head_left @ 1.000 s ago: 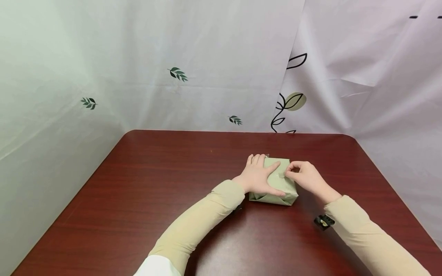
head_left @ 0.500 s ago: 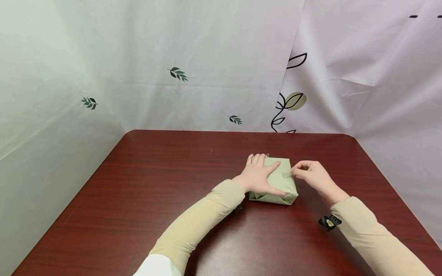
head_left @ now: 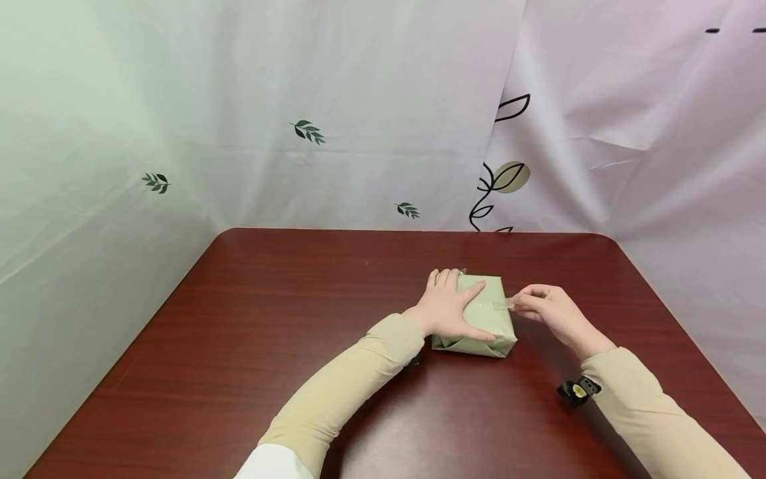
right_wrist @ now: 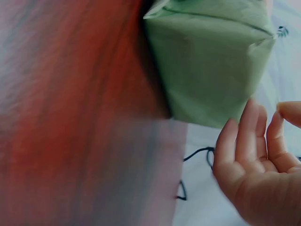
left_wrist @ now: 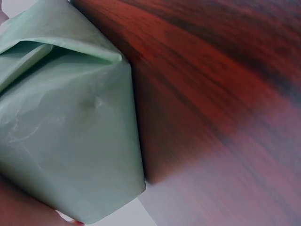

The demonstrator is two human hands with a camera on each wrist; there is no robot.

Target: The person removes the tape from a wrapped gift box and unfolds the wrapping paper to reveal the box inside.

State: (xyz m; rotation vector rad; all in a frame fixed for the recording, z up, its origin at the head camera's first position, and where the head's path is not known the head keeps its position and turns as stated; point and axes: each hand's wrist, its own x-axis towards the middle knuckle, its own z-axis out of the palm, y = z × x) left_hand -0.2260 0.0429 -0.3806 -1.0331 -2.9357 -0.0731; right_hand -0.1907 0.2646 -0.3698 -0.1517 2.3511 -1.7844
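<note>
A box-shaped package (head_left: 482, 317) wrapped in pale green paper sits on the table right of centre. Across its top my left hand (head_left: 445, 311) rests with fingers spread, thumb toward the near edge. At the package's right edge my right hand (head_left: 552, 314) pinches the end of a short clear strip of tape (head_left: 501, 305) between thumb and index finger; the strip's other end lies on the package top. Folded paper on one end of the package (left_wrist: 80, 141) fills much of the left wrist view. In the right wrist view, the right hand's other fingers (right_wrist: 247, 136) extend beside the package.
The dark red wooden table (head_left: 287, 319) extends around the package. A white curtain (head_left: 359, 80) with leaf prints hangs behind its far edge. A black wrist device (head_left: 578, 391) sits at the right sleeve, and clear material (head_left: 463, 271) shows at the package's far edge.
My right hand has moved right, from over the package top to just past its right edge, drawing the tape end along. The left hand and package have stayed in place.
</note>
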